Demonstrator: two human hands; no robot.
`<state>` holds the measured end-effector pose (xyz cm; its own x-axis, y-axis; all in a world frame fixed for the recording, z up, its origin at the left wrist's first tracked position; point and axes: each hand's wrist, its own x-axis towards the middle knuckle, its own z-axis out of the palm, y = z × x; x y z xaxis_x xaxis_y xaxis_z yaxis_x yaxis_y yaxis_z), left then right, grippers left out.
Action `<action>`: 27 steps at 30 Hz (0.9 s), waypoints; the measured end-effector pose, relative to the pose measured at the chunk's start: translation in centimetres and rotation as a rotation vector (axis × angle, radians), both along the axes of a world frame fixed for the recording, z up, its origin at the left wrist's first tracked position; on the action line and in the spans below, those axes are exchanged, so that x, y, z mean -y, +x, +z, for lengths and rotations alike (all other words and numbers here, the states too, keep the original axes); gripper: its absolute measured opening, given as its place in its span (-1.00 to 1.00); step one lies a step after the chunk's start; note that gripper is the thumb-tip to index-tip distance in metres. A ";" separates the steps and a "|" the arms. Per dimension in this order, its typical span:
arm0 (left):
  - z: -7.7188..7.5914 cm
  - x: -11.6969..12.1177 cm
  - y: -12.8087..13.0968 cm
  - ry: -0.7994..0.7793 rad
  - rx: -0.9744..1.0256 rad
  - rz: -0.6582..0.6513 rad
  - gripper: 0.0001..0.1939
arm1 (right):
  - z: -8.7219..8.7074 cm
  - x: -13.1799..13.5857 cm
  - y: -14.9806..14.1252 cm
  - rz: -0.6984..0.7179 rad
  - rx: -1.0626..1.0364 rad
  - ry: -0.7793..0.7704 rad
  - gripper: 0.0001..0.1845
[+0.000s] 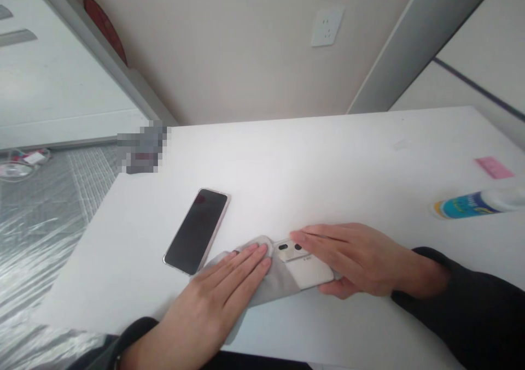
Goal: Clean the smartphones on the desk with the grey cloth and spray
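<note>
Two phones rest on the white table (287, 168): a dark phone (197, 230) at left, screen up, and a white phone (314, 274), lens side up, between the hands. With the left hand (221, 291) flat on the gray cloth (279, 282), fingers together, press evenly beside the lenses (283, 246), while the right hand (356, 258) holds the white phone's right end to prevent sliding. Cloth and hands partly hide the white phone, any cloth beneath it cannot be made out, and the bottle (471, 204) at right has a blurred label.
</note>
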<state>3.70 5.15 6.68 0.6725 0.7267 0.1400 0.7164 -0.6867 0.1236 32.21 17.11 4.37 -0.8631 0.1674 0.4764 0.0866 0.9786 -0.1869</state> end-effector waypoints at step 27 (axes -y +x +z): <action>0.1 -6.0 8.2 -1.600 1.397 0.333 -0.43 | -0.8 1.0 0.6 -0.345 -0.417 -1.380 -0.31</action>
